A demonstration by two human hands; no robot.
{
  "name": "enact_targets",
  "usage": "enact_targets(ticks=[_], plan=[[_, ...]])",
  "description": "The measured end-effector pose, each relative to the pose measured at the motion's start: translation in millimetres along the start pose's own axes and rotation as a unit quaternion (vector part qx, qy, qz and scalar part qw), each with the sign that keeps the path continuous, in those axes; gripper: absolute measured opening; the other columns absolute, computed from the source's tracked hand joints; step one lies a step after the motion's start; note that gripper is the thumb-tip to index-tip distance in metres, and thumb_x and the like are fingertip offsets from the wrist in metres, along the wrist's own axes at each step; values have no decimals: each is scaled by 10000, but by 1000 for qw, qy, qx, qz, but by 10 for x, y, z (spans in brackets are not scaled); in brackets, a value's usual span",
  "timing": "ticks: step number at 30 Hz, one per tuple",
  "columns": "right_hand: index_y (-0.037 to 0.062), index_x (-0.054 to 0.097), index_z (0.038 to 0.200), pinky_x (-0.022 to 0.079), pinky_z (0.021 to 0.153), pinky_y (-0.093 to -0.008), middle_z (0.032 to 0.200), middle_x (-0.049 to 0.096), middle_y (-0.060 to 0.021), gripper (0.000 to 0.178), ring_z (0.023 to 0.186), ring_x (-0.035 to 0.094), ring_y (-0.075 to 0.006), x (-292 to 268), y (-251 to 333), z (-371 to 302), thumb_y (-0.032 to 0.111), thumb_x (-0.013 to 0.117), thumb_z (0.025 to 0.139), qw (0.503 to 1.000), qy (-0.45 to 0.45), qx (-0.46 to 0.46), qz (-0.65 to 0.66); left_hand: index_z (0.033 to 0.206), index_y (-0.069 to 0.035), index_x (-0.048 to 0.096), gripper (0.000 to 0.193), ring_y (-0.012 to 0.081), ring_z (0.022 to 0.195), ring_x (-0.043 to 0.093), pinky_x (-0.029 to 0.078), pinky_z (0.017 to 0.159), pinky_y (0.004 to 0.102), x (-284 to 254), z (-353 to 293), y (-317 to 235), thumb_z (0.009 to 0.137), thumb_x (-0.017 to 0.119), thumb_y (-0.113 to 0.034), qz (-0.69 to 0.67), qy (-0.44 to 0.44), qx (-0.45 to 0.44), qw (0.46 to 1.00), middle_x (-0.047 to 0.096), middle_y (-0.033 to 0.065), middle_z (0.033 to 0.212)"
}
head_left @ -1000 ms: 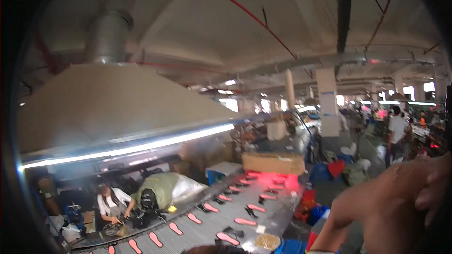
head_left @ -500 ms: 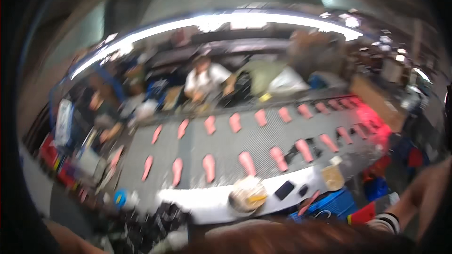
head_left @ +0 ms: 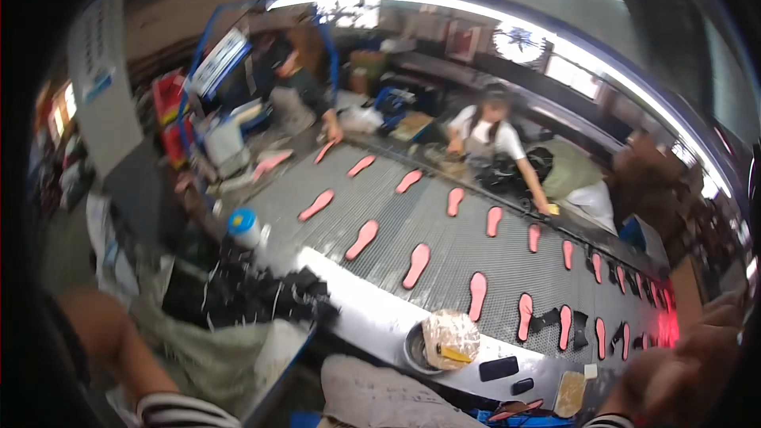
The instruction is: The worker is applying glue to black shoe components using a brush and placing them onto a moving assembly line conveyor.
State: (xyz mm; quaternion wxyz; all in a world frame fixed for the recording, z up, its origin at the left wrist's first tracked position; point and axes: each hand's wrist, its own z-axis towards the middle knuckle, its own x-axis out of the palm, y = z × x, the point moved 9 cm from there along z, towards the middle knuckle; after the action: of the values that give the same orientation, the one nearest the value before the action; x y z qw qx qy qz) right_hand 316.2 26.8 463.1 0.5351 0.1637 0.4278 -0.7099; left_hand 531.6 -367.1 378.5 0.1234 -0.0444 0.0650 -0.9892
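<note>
My left hand [head_left: 91, 325] is raised at the lower left, beside a pale sack; blur hides its fingers. At the lower right, my right hand [head_left: 697, 353] is up near the belt's red-lit end, smeared too, and I cannot make out anything in it. Two rows of pink shoe insoles [head_left: 417, 266] with dark edges lie along a grey ribbed conveyor belt [head_left: 380, 206]. Small black pieces [head_left: 580, 329] lie among the insoles at the right.
A metal ledge [head_left: 361, 301] holds a bowl [head_left: 420, 349] with a plastic-wrapped bundle and a dark phone [head_left: 499, 368]. Left of it are a blue-lidded container [head_left: 244, 227] and heaped black scraps [head_left: 254, 293]. Two co-workers [head_left: 495, 127] stand across the belt.
The view has swung left and tilted, so the belt now slopes down to the right. My left hand and striped cuff have come further into view; the right hand has risen into sight.
</note>
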Motion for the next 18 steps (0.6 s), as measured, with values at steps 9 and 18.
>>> enact_targets(ticks=[9,18], plan=[[17,654,898,344,509,-243,675,501,26,177,549,430,-68,4012,-535,-2619,164,583,966,661,-32,632,403,971,-45,612,81,311,769,635,485,670,411,1474,-2401,1110,932,555,-87,25,351,-274,895,645,143,825],[-10,691,958,399,519,-244,678,604,-19,163,570,521,-75,5050,1130,-2984,140,626,957,507,141,681,510,1349,-54,485,676,357,1178,562,450,944,529,2145,-5954,2752,816,783,-345,265,660,-199,674,596,139,1209]])
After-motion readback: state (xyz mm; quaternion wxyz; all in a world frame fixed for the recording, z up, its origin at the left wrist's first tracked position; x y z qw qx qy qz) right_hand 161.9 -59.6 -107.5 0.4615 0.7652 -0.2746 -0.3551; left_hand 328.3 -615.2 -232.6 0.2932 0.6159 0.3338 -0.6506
